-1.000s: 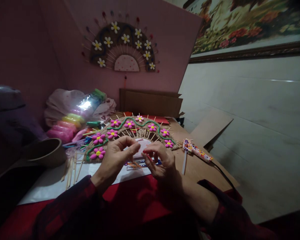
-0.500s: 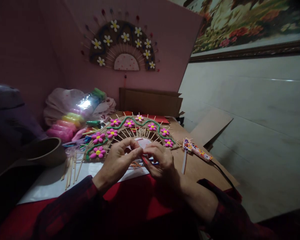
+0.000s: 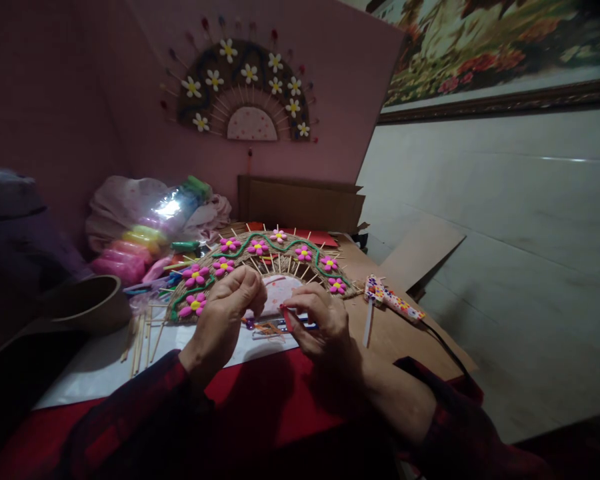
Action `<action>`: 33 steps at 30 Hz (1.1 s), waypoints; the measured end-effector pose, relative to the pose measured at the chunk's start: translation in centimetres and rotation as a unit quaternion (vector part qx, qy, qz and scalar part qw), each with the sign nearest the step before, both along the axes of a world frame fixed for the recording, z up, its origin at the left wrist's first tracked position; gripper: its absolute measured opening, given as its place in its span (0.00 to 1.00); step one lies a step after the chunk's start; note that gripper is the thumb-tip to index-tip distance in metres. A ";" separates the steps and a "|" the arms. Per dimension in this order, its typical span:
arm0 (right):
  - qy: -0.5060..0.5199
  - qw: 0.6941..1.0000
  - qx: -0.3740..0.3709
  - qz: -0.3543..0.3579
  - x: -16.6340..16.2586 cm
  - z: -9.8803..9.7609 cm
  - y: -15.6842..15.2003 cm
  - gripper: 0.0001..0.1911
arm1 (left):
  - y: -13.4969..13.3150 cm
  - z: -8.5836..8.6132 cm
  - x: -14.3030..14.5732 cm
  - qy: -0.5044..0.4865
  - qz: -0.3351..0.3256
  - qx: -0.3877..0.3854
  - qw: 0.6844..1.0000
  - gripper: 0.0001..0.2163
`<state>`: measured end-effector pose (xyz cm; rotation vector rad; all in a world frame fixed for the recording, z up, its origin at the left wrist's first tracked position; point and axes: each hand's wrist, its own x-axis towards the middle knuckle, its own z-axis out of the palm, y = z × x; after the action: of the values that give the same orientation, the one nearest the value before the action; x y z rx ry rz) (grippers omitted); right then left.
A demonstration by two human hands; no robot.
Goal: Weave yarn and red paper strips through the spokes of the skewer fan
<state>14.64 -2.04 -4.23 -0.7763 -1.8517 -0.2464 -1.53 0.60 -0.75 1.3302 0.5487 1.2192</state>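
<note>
In front of me my right hand [image 3: 323,320] pinches a small red strip [image 3: 287,319], which may be paper or clay, between thumb and fingers. My left hand [image 3: 227,313] is closed in a pinch a short way to the left, apart from the strip. Whatever it may hold is too small to make out. Just beyond both hands lies a fan-shaped craft piece [image 3: 286,241], wound with twine and edged with thin sticks. Pink clay flowers [image 3: 303,253] and a wavy green cord [image 3: 250,241] decorate it. At its centre is a pale spotted half-circle [image 3: 279,291], partly covered by my fingers.
Loose sticks [image 3: 139,343] and a cardboard ring [image 3: 93,303] are on the left, near bags of coloured clay [image 3: 130,257]. A flower-patterned glue gun [image 3: 393,303] rests on cardboard at the right. A finished-looking fan [image 3: 250,73] hangs on the pink board behind.
My left hand has moved left and slightly up, away from my right hand, where their fingertips met before. My right hand stays put with the red strip, and more of the spotted half-circle shows.
</note>
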 end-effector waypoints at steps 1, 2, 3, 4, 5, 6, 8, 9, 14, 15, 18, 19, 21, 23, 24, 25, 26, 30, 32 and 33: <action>0.003 1.000 0.001 -0.002 0.0 -0.1 0.0 0.09 | -0.1 0.1 0.0 -0.012 0.000 -0.011 1.000 0.14; 0.006 1.000 0.001 -0.002 0.0 -0.1 0.1 0.09 | -0.1 0.3 0.0 -0.025 0.003 -0.023 0.999 0.15; 0.010 1.000 0.002 -0.002 0.1 -0.2 0.1 0.09 | -0.1 0.5 0.0 -0.041 0.010 -0.037 0.998 0.17; 0.015 1.000 0.002 -0.003 0.1 -0.2 0.2 0.10 | -0.1 0.6 0.0 -0.059 0.021 -0.055 0.997 0.18; 0.018 1.000 0.002 -0.004 0.1 -0.3 0.2 0.10 | -0.1 0.8 0.0 -0.075 0.032 -0.072 0.994 0.20; 0.020 1.000 0.002 -0.006 0.1 -0.3 0.3 0.10 | 0.0 0.9 -0.1 -0.088 0.045 -0.087 0.991 0.21; 0.021 1.000 0.004 -0.015 0.1 -0.4 0.3 0.10 | 0.2 1.0 -0.1 -0.098 0.073 -0.097 0.988 0.22; 0.023 1.000 0.005 -0.022 0.1 -0.4 0.3 0.10 | 0.2 1.1 -0.1 -0.098 0.088 -0.094 0.987 0.22; 0.033 0.998 0.006 -0.045 0.1 -0.3 0.5 0.09 | 0.7 0.9 -0.2 -0.102 0.146 -0.040 0.983 0.14; 0.031 0.998 0.007 -0.046 0.1 -0.3 0.5 0.09 | 0.8 0.7 -0.2 -0.096 0.152 -0.023 0.983 0.12; 0.021 0.999 0.011 -0.048 0.1 -0.3 0.5 0.08 | 0.6 0.4 0.0 -0.010 0.149 0.014 0.989 0.06; 0.018 0.999 0.012 -0.047 0.1 -0.3 0.5 0.08 | 0.5 0.3 0.1 0.031 0.137 0.015 0.990 0.06; 0.017 0.999 0.012 -0.042 0.1 -0.3 0.4 0.09 | 0.2 0.3 0.3 0.098 0.098 0.000 0.990 0.05; 0.017 0.999 0.013 -0.037 0.2 -0.2 0.4 0.09 | 0.0 0.2 0.4 0.121 0.039 -0.025 0.992 0.07; 0.016 0.999 0.014 -0.035 0.2 -0.2 0.3 0.10 | 0.0 0.1 0.4 0.121 0.008 -0.037 0.992 0.08; 0.014 0.999 0.015 -0.035 0.2 -0.1 0.3 0.10 | 0.0 0.0 0.4 0.117 -0.021 -0.049 0.992 0.08; 0.013 0.999 0.017 -0.034 0.1 -0.1 0.2 0.10 | 0.1 -0.1 0.3 0.113 -0.044 -0.059 0.991 0.09; 0.009 0.999 0.025 -0.035 0.2 0.1 0.1 0.11 | 0.6 -0.7 0.0 0.096 -0.083 -0.091 0.988 0.08; 0.009 0.999 0.022 -0.035 0.2 0.0 0.1 0.11 | 0.7 -0.9 0.0 0.085 -0.085 -0.099 0.988 0.07; 0.011 0.999 0.021 -0.035 0.2 -0.1 0.2 0.12 | 0.7 -1.0 0.0 0.081 -0.085 -0.102 0.988 0.07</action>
<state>14.89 -1.88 -4.30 -0.8126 -1.7959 -0.3194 -1.51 1.35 -1.70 1.2795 0.6440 0.8955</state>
